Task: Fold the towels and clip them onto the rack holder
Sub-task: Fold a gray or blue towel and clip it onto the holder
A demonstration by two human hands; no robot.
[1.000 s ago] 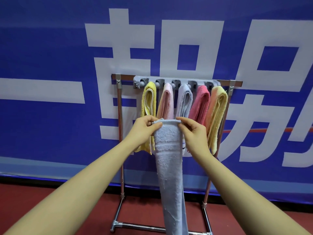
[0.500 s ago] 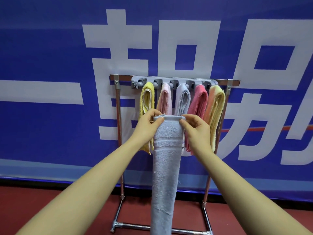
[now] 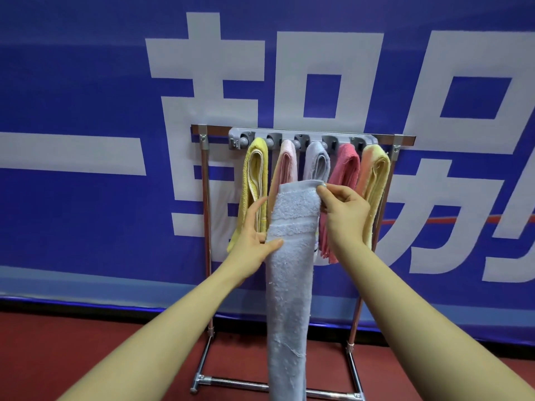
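Long pale-blue terry towel (image 3: 289,270), folded into a narrow strip, hanging straight down in front of the rack, with the bottom end running out of view at the lower edge. Pinched at the top right corner by the right hand (image 3: 344,212), thumb and forefinger closed on the hem, rest of the fingers curled loosely. Left hand (image 3: 254,241) a bit lower on the strip's left edge, fingers straight and relaxed, thumb lying across the front, other fingers tucked behind; so touching, not really clamped.

Right behind it, grey plastic clip holder (image 3: 302,139) on the chrome-tube rack frame (image 3: 206,215), five folded towels already clipped in: yellow terry towel (image 3: 254,180), pale pink towel (image 3: 285,166), light blue-grey towel (image 3: 317,163), coral pink towel (image 3: 344,172), peach-yellow towel (image 3: 376,180). Top of the held strip sits just below the middle clips, covering the lower parts of the pink and blue-grey ones.

Blue banner with big white characters (image 3: 86,227) behind, red floor (image 3: 72,357) underneath.
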